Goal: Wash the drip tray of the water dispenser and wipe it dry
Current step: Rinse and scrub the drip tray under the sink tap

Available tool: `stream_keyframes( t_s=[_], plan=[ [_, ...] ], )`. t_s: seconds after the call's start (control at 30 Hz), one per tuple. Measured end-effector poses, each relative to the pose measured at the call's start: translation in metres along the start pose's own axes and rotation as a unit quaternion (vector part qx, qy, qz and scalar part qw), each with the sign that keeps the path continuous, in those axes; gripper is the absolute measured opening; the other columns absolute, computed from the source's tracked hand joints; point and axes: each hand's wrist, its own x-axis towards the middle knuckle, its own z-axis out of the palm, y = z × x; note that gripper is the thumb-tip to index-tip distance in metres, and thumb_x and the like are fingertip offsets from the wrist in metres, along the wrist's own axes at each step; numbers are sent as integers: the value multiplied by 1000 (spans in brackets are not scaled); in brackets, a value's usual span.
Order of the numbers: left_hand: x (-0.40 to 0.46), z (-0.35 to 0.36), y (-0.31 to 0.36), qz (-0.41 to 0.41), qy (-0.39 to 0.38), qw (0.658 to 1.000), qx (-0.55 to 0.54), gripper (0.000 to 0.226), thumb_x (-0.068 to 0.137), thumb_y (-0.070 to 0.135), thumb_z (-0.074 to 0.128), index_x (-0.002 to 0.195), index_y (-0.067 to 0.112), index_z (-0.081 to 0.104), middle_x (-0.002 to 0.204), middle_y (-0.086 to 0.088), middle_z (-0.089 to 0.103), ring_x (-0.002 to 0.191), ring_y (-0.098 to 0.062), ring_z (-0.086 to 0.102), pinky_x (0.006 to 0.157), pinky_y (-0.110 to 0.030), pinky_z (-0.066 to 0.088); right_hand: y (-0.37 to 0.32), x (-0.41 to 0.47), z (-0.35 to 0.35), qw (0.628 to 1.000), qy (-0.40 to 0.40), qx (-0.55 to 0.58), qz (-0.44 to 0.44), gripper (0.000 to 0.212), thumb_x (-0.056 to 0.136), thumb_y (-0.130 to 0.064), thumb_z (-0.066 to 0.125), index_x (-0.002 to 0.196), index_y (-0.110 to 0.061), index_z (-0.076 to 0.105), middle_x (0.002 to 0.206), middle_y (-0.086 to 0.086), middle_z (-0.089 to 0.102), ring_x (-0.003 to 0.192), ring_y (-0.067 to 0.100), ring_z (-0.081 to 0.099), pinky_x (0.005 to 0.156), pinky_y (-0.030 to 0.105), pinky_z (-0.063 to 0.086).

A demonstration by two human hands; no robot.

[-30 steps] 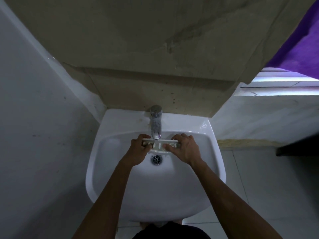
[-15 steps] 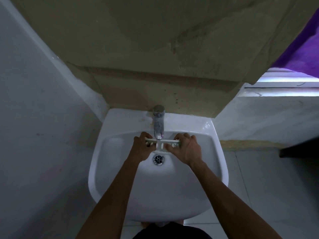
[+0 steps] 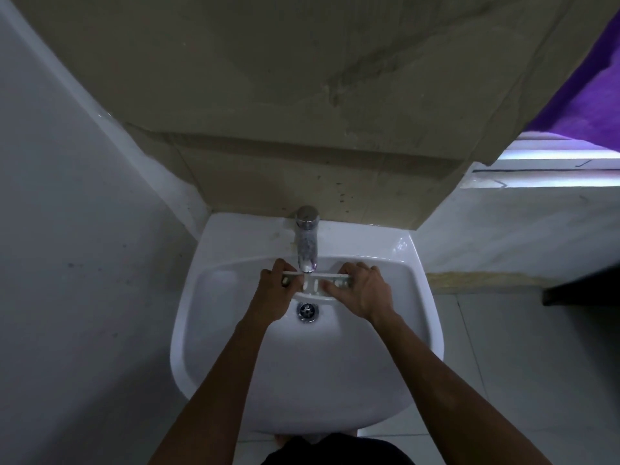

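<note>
Currently both hands, left hand (image 3: 273, 292) and right hand (image 3: 364, 292), clasp the drip tray (image 3: 317, 280) by its 2 ends under the tap (image 3: 307, 243) over the sink (image 3: 302, 380); it looks light, stiff, probably slippery wet.

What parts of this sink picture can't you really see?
- Head view: the ends of the drip tray are covered by the left hand and right hand.
- The tray's underside faces away from the camera.
- Whether water runs from the tap is too dim and small to tell.
- Dirt on the tray is too small to see.
- The sink front is cut off by dark clothing at the bottom edge.
</note>
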Motion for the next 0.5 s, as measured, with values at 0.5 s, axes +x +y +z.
stream_keyframes(
  t_s=[0.5],
  plan=[
    [2, 2, -6, 26, -43, 998, -33, 6, 95, 27, 56, 99, 31, 54, 84, 1, 55, 69, -10, 56, 56, -7, 40, -2, 5, -13, 992, -69, -104, -5, 79, 69, -93, 27, 94, -28, 64, 98, 1, 71, 96, 25, 65, 90, 41, 45]
  ],
)
